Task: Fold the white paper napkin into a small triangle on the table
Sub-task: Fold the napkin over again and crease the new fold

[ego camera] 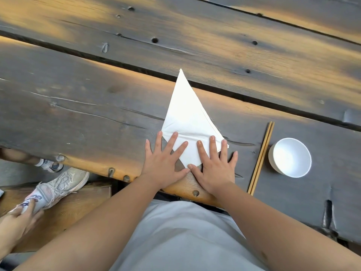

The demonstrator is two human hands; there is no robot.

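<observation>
Head view: the napkin [190,118] lies as a triangle near the table [78,106] edge. Keep your left hand [166,159] and right hand [215,163] flat, fingers spread, gripping nothing; press outward along the crease.

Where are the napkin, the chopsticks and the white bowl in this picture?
napkin [187,114]: head view, on the middle of the folded white triangle.
chopsticks [261,156]: head view, on the middle of the pair's length.
white bowl [291,156]: head view, on its inner bottom.
</observation>
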